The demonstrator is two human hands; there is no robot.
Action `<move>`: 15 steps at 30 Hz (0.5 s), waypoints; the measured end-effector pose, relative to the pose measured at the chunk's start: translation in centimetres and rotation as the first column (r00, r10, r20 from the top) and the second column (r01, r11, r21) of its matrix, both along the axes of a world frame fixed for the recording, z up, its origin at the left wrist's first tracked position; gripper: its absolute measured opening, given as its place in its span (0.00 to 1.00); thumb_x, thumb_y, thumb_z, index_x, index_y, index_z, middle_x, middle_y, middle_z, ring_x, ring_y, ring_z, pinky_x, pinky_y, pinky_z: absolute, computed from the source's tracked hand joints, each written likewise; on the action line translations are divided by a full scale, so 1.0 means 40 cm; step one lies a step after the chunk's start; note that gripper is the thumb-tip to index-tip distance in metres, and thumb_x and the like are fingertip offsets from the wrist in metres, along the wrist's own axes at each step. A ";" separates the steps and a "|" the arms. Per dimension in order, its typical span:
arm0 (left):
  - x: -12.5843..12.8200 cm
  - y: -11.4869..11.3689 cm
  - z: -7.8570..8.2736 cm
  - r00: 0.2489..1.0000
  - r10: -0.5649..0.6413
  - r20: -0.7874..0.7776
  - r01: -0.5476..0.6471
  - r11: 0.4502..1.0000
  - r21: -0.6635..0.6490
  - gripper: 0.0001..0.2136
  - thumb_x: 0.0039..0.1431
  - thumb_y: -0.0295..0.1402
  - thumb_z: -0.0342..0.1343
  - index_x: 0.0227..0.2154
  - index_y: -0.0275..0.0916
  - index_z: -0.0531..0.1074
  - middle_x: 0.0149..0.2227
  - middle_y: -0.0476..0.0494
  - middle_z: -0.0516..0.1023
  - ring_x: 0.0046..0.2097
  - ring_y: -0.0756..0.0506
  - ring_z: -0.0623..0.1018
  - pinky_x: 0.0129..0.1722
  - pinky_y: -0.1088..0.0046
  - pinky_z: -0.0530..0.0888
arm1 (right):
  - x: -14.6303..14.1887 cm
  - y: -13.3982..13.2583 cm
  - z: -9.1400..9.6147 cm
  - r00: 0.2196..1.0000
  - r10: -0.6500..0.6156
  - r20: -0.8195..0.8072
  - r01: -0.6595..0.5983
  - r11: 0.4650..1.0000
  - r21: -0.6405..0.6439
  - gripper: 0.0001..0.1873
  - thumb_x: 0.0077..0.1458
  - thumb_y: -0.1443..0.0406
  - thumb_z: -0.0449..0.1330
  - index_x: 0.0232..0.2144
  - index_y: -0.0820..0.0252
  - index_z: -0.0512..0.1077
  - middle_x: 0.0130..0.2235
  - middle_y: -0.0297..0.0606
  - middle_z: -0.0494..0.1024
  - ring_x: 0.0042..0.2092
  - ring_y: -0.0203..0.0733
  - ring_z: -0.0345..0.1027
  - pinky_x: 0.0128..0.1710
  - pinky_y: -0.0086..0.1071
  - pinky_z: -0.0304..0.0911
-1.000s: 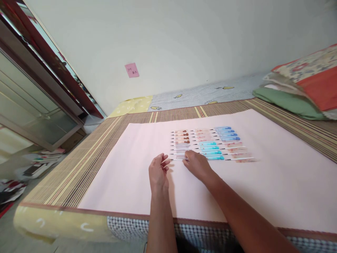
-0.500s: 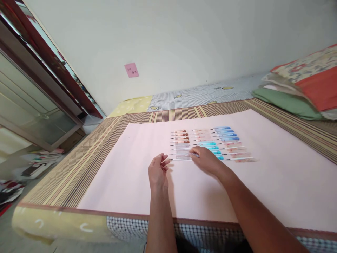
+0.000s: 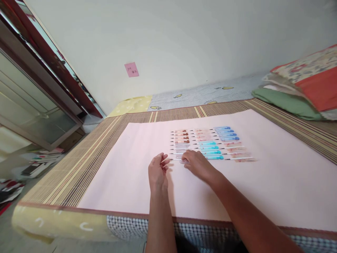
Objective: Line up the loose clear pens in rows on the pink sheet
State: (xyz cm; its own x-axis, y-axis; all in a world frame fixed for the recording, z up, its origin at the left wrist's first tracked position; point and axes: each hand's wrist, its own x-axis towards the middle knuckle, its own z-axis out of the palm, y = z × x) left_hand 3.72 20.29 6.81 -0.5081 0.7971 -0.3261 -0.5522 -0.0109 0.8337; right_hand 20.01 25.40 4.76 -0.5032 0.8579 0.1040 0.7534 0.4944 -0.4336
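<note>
Several pens (image 3: 210,142) lie in neat rows on a pale pink sheet (image 3: 126,175): brown-capped ones at left, teal in the middle, blue and pink at right. My right hand (image 3: 197,164) rests at the near end of the left column, fingers pinched on a clear pale pen (image 3: 177,159) lying on the sheet. My left hand (image 3: 157,172) hovers just left of it with fingers loosely curled; I see nothing in it.
The pink sheet covers a striped mat (image 3: 79,165) on a bed. Folded bedding and a green pillow (image 3: 289,102) lie at the far right. A glass-fronted cabinet (image 3: 34,102) stands at left, with books (image 3: 39,165) on the floor. A pink note (image 3: 131,69) sticks to the wall.
My right hand went right to the teal pens half a second ago, then came back left to the nearest pale pen. My left hand has stayed in place.
</note>
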 end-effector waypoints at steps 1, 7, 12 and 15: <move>-0.001 -0.001 0.000 1.000 -0.002 -0.001 0.002 1.000 -0.001 0.11 0.47 0.33 0.63 0.33 0.32 0.77 0.33 0.40 0.80 0.27 0.52 0.75 0.22 0.79 0.64 | 0.001 0.000 0.001 1.000 0.005 -0.001 -0.005 1.000 -0.009 0.08 0.51 0.74 0.61 0.34 0.59 0.73 0.38 0.36 0.76 0.41 0.40 0.66 0.41 0.33 0.51; -0.006 -0.006 -0.002 1.000 -0.006 -0.013 0.006 1.000 -0.001 0.11 0.48 0.33 0.63 0.35 0.33 0.78 0.35 0.40 0.81 0.28 0.52 0.76 0.23 0.79 0.65 | 0.027 0.006 0.008 0.994 0.005 -0.105 -0.015 0.995 -0.094 0.11 0.49 0.76 0.54 0.29 0.58 0.71 0.33 0.33 0.75 0.34 0.36 0.64 0.34 0.30 0.50; -0.004 -0.004 0.002 1.000 -0.011 -0.018 0.011 1.000 -0.003 0.11 0.48 0.33 0.64 0.35 0.33 0.78 0.36 0.40 0.81 0.29 0.52 0.76 0.24 0.79 0.65 | 0.048 0.009 0.003 0.997 -0.049 -0.052 0.039 0.983 -0.180 0.06 0.47 0.73 0.58 0.28 0.58 0.71 0.33 0.34 0.76 0.34 0.37 0.64 0.32 0.30 0.51; -0.002 -0.005 0.004 1.000 -0.012 -0.012 0.012 1.000 -0.001 0.11 0.47 0.33 0.64 0.34 0.33 0.78 0.35 0.39 0.81 0.28 0.52 0.76 0.24 0.79 0.65 | 0.044 0.005 0.001 0.998 -0.052 -0.031 0.044 0.978 -0.204 0.05 0.47 0.72 0.58 0.28 0.58 0.70 0.34 0.35 0.75 0.34 0.37 0.64 0.32 0.30 0.50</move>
